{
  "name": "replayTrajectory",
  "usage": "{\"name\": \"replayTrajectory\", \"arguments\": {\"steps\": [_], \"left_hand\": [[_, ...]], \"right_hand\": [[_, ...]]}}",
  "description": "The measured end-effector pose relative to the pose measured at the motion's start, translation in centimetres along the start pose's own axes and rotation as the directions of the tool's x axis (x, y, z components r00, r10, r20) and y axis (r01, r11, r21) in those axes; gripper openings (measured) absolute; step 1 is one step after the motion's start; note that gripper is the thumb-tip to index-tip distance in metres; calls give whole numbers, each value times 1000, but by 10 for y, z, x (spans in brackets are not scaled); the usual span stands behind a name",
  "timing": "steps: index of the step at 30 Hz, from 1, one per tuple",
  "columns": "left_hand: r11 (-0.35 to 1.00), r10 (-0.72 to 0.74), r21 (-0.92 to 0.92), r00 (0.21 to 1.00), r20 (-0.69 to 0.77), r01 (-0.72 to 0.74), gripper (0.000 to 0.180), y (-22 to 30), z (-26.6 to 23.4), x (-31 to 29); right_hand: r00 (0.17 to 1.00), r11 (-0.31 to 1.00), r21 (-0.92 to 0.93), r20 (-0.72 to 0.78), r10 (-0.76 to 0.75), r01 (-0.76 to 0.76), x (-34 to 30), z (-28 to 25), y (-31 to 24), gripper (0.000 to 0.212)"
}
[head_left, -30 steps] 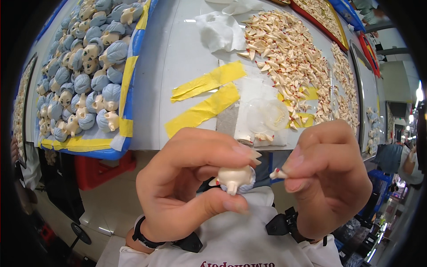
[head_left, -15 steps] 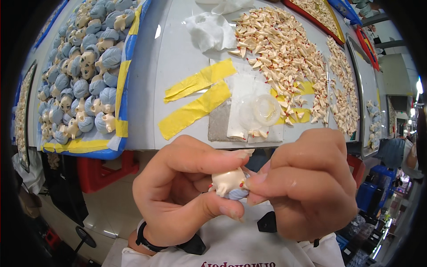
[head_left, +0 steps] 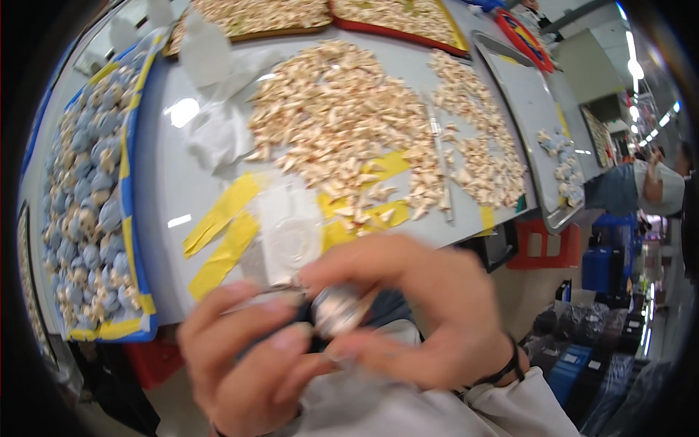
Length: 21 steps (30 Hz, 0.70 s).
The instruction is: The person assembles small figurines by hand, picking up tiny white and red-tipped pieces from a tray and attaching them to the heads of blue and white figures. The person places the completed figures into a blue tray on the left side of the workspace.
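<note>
Though it blurs, right fingers (head_left: pixel 357 262) clamp a doll head (head_left: pixel 338 312), left fingers (head_left: pixel 271 353) too smeared to judge.

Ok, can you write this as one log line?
right hand: holds small blurred doll head; left hand: close by, grip unclear; ahead: pale pieces piled

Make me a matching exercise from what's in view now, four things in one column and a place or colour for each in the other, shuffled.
1. Round piece
2. Blue tray
3. Metal tray
4. Tape strips

A. Far left, full of blue-haired heads
B. Yellow
C. Between the right hand's thumb and fingers, blurred
D. Right of the piled pale pieces

Pairs: 1-C, 2-A, 3-D, 4-B
</note>
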<state>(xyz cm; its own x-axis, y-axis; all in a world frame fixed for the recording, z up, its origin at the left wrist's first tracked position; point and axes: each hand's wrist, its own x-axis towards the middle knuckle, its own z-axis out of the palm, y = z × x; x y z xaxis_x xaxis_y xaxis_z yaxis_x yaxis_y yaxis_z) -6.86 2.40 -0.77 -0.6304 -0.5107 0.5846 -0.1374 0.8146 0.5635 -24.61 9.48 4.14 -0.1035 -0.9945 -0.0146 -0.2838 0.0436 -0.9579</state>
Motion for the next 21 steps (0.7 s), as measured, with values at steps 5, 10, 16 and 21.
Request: {"name": "replayTrajectory", "arguments": {"steps": [5,10,16,21], "left_hand": [[769,-275,546,943,-188,333,43,-41,-76,-1],[738,-513,478,856,-63,477,68,-84,-141,-30],[573,-563,726,827,12,380,75,-87,-138,-26],[671,-522,641,851,52,372,81,-101,-136,-16]], "right_hand": [[768,760,-518,-639,-40,-392,-35,-158,38,22],[793,269,-746,-571,211,-609,-94,-253,75,25],[745,355,-711,-665,-57,-607,-71,-219,65,26],[935,651,-719,-353,-42,-243,-23,-158,43,25]]}}
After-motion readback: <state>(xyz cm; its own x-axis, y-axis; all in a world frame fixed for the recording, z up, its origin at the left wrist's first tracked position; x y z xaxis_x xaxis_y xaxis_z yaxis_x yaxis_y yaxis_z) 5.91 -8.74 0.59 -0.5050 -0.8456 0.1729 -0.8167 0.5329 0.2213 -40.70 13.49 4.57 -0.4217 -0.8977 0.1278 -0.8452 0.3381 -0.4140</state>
